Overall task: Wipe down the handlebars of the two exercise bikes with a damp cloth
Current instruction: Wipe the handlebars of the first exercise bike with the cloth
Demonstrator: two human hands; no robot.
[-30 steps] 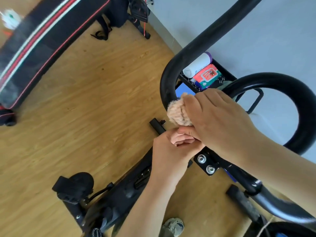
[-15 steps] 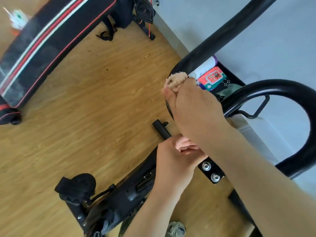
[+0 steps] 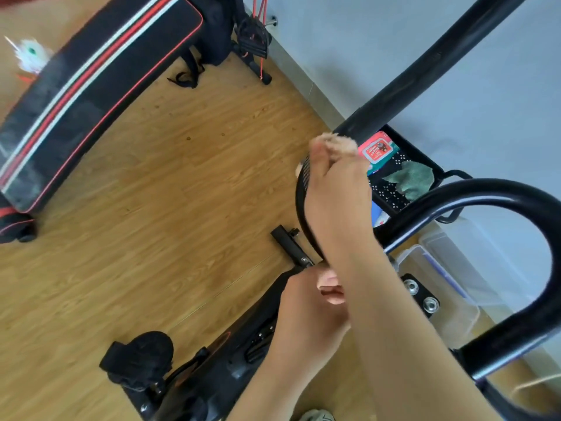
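Note:
A black exercise-bike handlebar [image 3: 425,65] rises in a long curve from the centre toward the upper right, and its second loop [image 3: 516,196] arcs at the right. My right hand [image 3: 337,196] is wrapped around the left bend of the bar with a fluffy beige cloth [image 3: 340,145] pressed against it; part of the cloth pokes out above my fingers. My left hand [image 3: 306,317] sits lower, gripping the bar near the stem, where the right forearm partly hides it. The bike frame [image 3: 230,354] and a pedal [image 3: 136,357] lie below.
A black padded bench with red and white stripes [image 3: 88,83] crosses the wooden floor at upper left. A black basket [image 3: 425,159] by the wall holds a red wipes packet [image 3: 378,148] and a green cloth [image 3: 409,179]. Clear plastic bins [image 3: 449,268] stand at the right.
My right hand has slid the cloth up along the curve of the bar, from the lower bend toward its straight part. My left hand has stayed near the stem.

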